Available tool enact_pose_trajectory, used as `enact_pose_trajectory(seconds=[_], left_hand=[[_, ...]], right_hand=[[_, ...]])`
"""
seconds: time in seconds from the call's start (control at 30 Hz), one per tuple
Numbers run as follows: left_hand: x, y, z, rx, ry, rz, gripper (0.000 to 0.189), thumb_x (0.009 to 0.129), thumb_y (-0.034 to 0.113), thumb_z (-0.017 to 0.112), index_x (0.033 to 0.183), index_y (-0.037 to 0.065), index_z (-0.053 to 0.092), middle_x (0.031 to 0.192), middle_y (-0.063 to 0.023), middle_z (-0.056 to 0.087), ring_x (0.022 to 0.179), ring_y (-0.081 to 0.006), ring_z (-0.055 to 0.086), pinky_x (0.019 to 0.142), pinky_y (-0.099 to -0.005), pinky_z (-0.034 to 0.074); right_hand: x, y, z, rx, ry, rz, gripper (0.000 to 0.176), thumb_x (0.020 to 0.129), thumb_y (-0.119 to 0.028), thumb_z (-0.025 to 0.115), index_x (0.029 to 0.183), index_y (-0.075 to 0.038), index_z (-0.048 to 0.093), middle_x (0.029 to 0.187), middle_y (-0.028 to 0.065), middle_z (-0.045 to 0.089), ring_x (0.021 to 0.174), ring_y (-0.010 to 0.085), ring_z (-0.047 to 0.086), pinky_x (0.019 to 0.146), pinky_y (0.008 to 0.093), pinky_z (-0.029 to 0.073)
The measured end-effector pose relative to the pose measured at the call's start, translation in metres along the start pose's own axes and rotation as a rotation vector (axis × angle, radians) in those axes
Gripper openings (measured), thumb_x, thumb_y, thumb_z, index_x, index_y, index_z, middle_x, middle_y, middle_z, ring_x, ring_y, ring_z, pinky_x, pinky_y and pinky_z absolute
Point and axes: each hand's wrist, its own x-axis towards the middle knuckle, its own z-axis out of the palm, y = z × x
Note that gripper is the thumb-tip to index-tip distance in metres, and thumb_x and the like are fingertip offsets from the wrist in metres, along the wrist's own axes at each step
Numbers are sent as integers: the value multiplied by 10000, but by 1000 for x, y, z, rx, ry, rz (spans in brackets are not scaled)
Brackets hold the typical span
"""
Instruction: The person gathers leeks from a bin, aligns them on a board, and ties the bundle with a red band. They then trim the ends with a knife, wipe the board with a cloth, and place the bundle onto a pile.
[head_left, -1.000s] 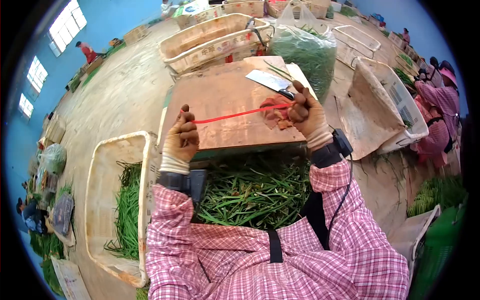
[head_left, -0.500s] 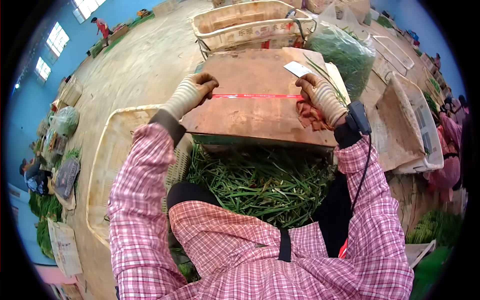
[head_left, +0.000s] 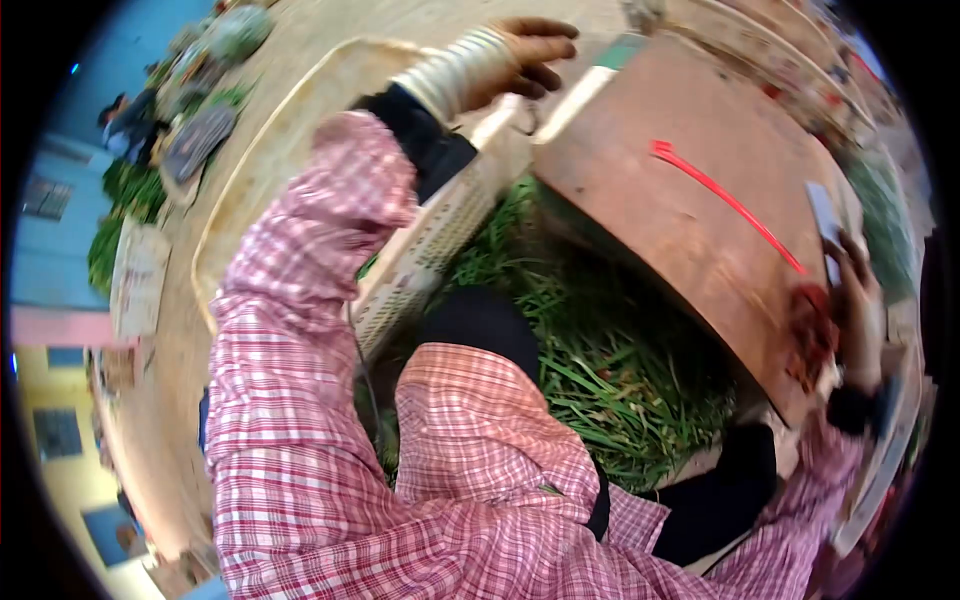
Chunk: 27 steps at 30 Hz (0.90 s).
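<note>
A red strip (head_left: 730, 203) lies on the brown board (head_left: 640, 150), slightly curved, with no hand on it. My left hand (head_left: 520, 60), wrapped in pale bands at the wrist, is in the air beyond the board's left corner, fingers apart and nothing in them. At the board's right edge is my right hand (head_left: 855, 290), blurred, beside a white card (head_left: 824, 215) and a crumpled reddish cloth (head_left: 812, 325); its grip cannot be made out.
Loose green stalks (head_left: 620, 400) fill the space below the board, in front of my knees. A pale plastic crate (head_left: 400, 290) stands at the left. A bag of greens (head_left: 880, 210) is at the right. Farther left, a person (head_left: 130, 125) sits near green bundles (head_left: 130, 190).
The view has turned left, so the board appears tilted. Both hands have let go of the red strip. My left hand has moved off the board and its fingers have opened.
</note>
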Motion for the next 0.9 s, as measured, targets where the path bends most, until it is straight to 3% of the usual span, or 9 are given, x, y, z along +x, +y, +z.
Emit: enact_pose_trajectory(seconds=[0.07,0.17,0.33,0.37,0.47,0.5,0.6,0.73,0.9], left_hand=[[-39,29,-56,-120,136,-212,629,866,135,787,1405,14,487,1200,-143,658,1018,-173,659,893,-338,571],[-87,-28,-123,221,340,-109,371,1007,283,608,1294,48,621,1146,-51,703,869,-95,643,777,-238,544],[-176,-94,-182,171,577,-349,274,987,256,636,1173,60,684,1061,-49,722,900,-108,672,754,-253,541],[-196,-107,-198,294,636,-417,270,979,249,640,1166,60,689,1047,-43,725,893,-104,672,748,-253,537],[-251,-139,-237,405,730,-591,274,962,240,648,1163,60,697,1019,-25,731,880,-94,672,728,-244,524],[-263,-146,-247,397,748,-642,279,958,239,650,1165,60,698,1012,-20,733,877,-91,672,721,-239,519],[-293,-167,-271,385,848,-706,263,954,234,654,1148,67,709,988,-2,733,847,-87,666,696,-226,510],[-319,-172,-259,543,399,-936,221,912,187,689,1088,62,738,935,-21,736,823,-91,657,693,-257,525],[-366,-214,-201,749,-131,-701,162,871,160,735,1022,102,755,942,-77,725,865,-215,692,758,-343,550]], right_hand=[[-15,3,-11,-51,158,-60,332,1024,-191,490,1304,-33,574,1127,20,641,687,65,471,616,193,384],[-52,-4,-1,-39,309,-90,275,1036,-168,440,1206,-14,590,1085,27,596,867,110,533,782,217,425],[-89,-73,95,97,-428,-4,223,969,-208,602,1037,4,602,977,107,628,778,116,559,678,209,442],[-89,-118,138,-38,-422,-211,116,877,20,590,938,40,687,942,139,676,755,179,547,719,298,437],[-76,-91,169,153,-629,-191,192,958,-6,533,1109,70,623,1021,179,667,658,118,485,605,240,396],[-74,-90,179,137,-593,36,235,963,-211,602,1054,5,601,1005,110,642,777,105,545,650,204,419],[-50,-92,231,301,-499,-164,289,959,-215,615,1126,21,606,1067,114,651,820,113,566,688,218,446],[-28,-134,299,260,-401,-231,328,1006,-97,474,1283,60,553,1178,162,654,1033,226,625,933,323,492],[5,-167,388,390,-448,-457,271,960,34,545,1218,97,602,1156,173,673,1101,232,634,978,317,486]])
